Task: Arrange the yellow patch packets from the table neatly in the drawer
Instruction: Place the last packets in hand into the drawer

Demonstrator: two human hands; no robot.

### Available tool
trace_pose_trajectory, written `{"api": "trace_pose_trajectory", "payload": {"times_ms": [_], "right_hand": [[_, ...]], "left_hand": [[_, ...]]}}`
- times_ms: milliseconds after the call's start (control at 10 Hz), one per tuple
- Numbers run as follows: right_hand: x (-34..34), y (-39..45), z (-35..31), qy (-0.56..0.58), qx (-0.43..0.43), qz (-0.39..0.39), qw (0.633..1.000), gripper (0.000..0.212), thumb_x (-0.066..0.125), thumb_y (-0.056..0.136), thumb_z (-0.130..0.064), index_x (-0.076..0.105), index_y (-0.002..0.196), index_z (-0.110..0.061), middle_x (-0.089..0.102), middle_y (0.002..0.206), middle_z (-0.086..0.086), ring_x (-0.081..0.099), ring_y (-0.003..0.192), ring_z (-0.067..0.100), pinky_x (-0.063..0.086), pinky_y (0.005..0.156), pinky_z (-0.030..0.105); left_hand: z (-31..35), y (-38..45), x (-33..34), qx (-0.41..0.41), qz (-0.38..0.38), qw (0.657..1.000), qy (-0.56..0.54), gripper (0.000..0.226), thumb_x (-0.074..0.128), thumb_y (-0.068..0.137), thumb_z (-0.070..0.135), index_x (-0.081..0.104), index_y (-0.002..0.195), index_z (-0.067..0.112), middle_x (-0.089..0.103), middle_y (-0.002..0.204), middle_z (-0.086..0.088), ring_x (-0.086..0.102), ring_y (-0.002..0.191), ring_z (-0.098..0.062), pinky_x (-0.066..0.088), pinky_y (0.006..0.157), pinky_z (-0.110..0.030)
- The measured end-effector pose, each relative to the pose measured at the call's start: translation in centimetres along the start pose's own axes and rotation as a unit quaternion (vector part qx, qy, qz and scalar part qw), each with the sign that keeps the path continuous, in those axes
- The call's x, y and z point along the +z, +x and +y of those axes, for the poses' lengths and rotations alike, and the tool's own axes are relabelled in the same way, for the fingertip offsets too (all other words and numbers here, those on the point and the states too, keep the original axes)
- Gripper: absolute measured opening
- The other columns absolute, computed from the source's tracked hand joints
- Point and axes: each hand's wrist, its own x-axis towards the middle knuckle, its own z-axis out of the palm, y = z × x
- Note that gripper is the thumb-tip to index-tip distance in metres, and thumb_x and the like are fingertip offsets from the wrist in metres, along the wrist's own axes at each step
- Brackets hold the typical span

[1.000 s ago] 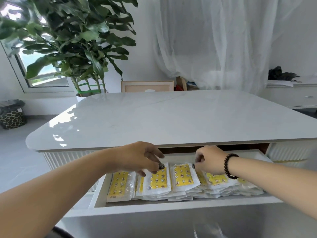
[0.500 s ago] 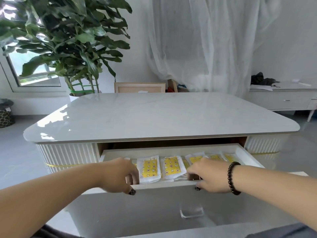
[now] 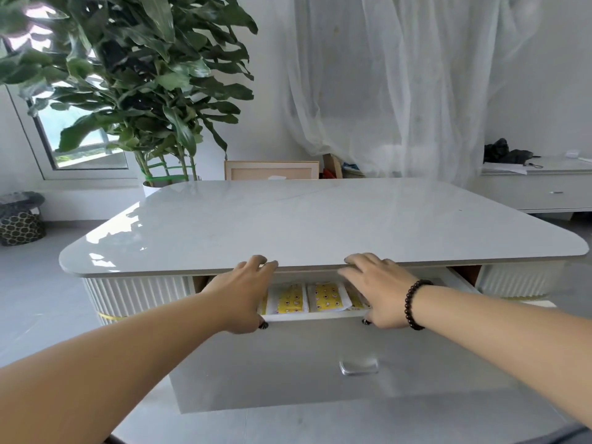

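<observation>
Packets (image 3: 290, 299): yellow-printed, in white wrappers, lying flat in a row inside the drawer; two show plainly between the hands, a third (image 3: 357, 298) partly hidden behind the right hand. Whether more lie under the hands, cannot tell.
Drawer (image 3: 320, 357): partly open under the table top, only a narrow gap showing; pale grey front panel hangs below, with a clear handle (image 3: 358, 366) near its middle.
Left hand (image 3: 245, 296): on the drawer's top front edge, left of the packets; thumb hooked under the edge, fingers stretched fairly straight toward the table's rim, tips touching or nearly touching its underside. Holds no packet.
Right hand (image 3: 381, 291): on the same edge, right of the packets; thumb tucked below the edge, fingers extended flat toward the table's rim. Holds no packet. Dark bead bracelet (image 3: 415, 304) at the wrist.
Table (image 3: 320, 225): glossy white top with rounded corners, directly above the drawer; ribbed white sides flank the drawer.
Plant (image 3: 137, 75): large, leafy, in a white pot behind the table's far left corner.
Frame (image 3: 271, 170): pale wood, behind the table's far edge.
Curtain (image 3: 400, 84): sheer white, behind the table, far right.
Cabinet (image 3: 541, 190): low, white, beyond the table's right side; dark bundle on top.
Basket (image 3: 20, 219): patterned, on the floor left of the table.
</observation>
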Motion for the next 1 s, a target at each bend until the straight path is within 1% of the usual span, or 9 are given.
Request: {"api": "trace_pose_trajectory", "payload": {"times_ms": [100, 200, 300, 500, 600, 700, 800, 900, 1000], "right_hand": [[0.2, 1.9, 1.2, -0.009, 0.028, 0.013, 0.999, 0.079, 0.069, 0.077, -0.046, 0.031, 0.140, -0.017, 0.029, 0.144, 0.003, 0.032, 0.133, 0.022, 0.037, 0.104, 0.037], [0.6, 3.6, 2.5, -0.020, 0.039, 0.023, 0.999, 0.072, 0.064, 0.077, -0.056, 0.040, 0.132, -0.017, 0.041, 0.132, 0.001, 0.043, 0.121, 0.021, 0.042, 0.096, 0.035], [1.3, 4.9, 3.3, -0.014, 0.043, 0.016, 0.999, 0.056, 0.057, 0.083, -0.054, 0.046, 0.122, -0.016, 0.048, 0.121, 0.001, 0.048, 0.113, 0.021, 0.042, 0.088, 0.033], [2.5, 6.7, 3.1, -0.076, 0.018, 0.063, 0.995, 0.040, 0.051, 0.087, -0.043, 0.048, 0.110, -0.011, 0.050, 0.110, 0.004, 0.051, 0.099, 0.024, 0.040, 0.074, 0.033], [3.1, 7.3, 3.0, -0.098, 0.020, 0.083, 0.992, 0.046, 0.078, 0.057, -0.046, 0.058, 0.079, -0.012, 0.055, 0.076, 0.004, 0.055, 0.064, 0.022, 0.040, 0.049, 0.032], [4.3, 8.0, 3.5, -0.099, 0.031, 0.119, 0.987, 0.049, 0.085, 0.035, -0.043, 0.055, 0.060, -0.013, 0.049, 0.057, 0.002, 0.047, 0.046, 0.020, 0.030, 0.037, 0.029], [4.2, 8.2, 2.8, -0.106, 0.029, 0.116, 0.987, 0.049, 0.084, 0.036, -0.041, 0.054, 0.060, -0.011, 0.048, 0.056, 0.003, 0.045, 0.045, 0.021, 0.023, 0.041, 0.027], [3.8, 8.0, 1.9, -0.083, 0.032, 0.102, 0.991, 0.032, 0.068, 0.072, -0.033, 0.055, 0.090, -0.010, 0.056, 0.086, 0.006, 0.053, 0.074, 0.024, 0.027, 0.055, 0.030], [2.3, 7.7, 1.8, -0.042, 0.095, 0.073, 0.992, 0.028, 0.049, 0.090, -0.029, 0.048, 0.112, -0.013, 0.053, 0.111, 0.004, 0.053, 0.100, 0.024, 0.033, 0.069, 0.031]], "left_hand": [[-1.2, 2.1, 0.1, -0.027, -0.020, 0.999, 0.018, 0.093, 0.067, 0.083, 0.047, 0.011, 0.150, 0.017, 0.015, 0.154, -0.004, 0.030, 0.137, -0.027, 0.045, 0.101, -0.040], [-2.5, 3.7, 0.4, -0.045, -0.039, 0.997, 0.038, 0.080, 0.058, 0.087, 0.055, 0.021, 0.147, 0.017, 0.025, 0.149, -0.003, 0.035, 0.133, -0.026, 0.045, 0.099, -0.041], [-3.4, 4.8, 0.9, -0.037, -0.025, 0.994, 0.097, 0.064, 0.046, 0.091, 0.057, 0.032, 0.140, 0.017, 0.036, 0.138, -0.001, 0.040, 0.124, -0.023, 0.047, 0.094, -0.038], [-3.2, 7.2, 1.7, -0.040, 0.036, 0.987, 0.153, 0.050, 0.046, 0.094, 0.047, 0.035, 0.130, 0.014, 0.039, 0.126, -0.003, 0.042, 0.114, -0.025, 0.045, 0.084, -0.034], [-2.9, 8.0, 2.5, -0.058, 0.048, 0.981, 0.180, 0.044, 0.047, 0.095, 0.039, 0.035, 0.127, 0.012, 0.038, 0.122, -0.004, 0.042, 0.108, -0.024, 0.039, 0.074, -0.031], [-2.4, 8.1, 2.6, -0.064, 0.052, 0.974, 0.211, 0.038, 0.049, 0.093, 0.028, 0.035, 0.123, 0.010, 0.039, 0.119, -0.005, 0.042, 0.104, -0.025, 0.032, 0.068, -0.031], [-1.9, 8.0, 2.4, -0.058, 0.052, 0.972, 0.221, 0.035, 0.047, 0.092, 0.021, 0.035, 0.123, 0.008, 0.039, 0.120, -0.007, 0.042, 0.104, -0.025, 0.032, 0.069, -0.030], [-1.8, 8.1, 2.2, -0.075, 0.048, 0.976, 0.201, 0.039, 0.048, 0.094, 0.028, 0.035, 0.126, 0.009, 0.039, 0.123, -0.006, 0.042, 0.108, -0.025, 0.034, 0.071, -0.030], [-2.5, 8.0, 1.2, -0.086, 0.024, 0.989, 0.121, 0.047, 0.048, 0.095, 0.040, 0.035, 0.130, 0.012, 0.039, 0.128, -0.005, 0.042, 0.116, -0.026, 0.039, 0.075, -0.032]]}}
